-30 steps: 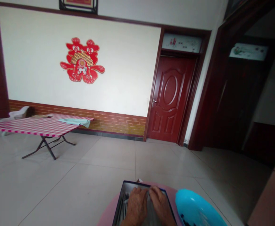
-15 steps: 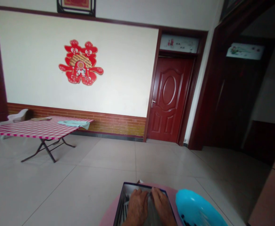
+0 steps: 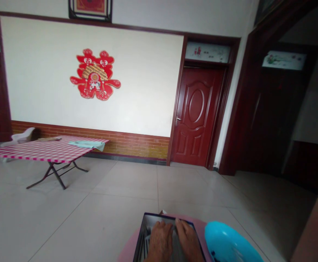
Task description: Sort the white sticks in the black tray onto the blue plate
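Note:
At the bottom of the head view, an open dark-edged box (image 3: 137,243) stands on a round pink surface (image 3: 128,249). Slim metallic pieces (image 3: 145,244) lie along its left side. My left hand (image 3: 160,241) and my right hand (image 3: 188,240) are side by side over the box, fingers bent down into it. Between them is a greyish item (image 3: 176,247), partly covered. Both hands' fingertips are hidden or blurred, so any grip cannot be made out. A blue basin (image 3: 224,238) with small dark things inside is right of the box.
A folding table (image 3: 47,151) with a checked cover and a pale green cloth (image 3: 86,144) stands at the left, a white chair (image 3: 24,135) behind it. A red door (image 3: 195,116) is in the far wall. A pinkish piece of furniture (image 3: 315,225) is at the right edge.
The whole view has shifted slightly, with the scene a little lower and to the right. Both hands remain over the box in nearly the same pose.

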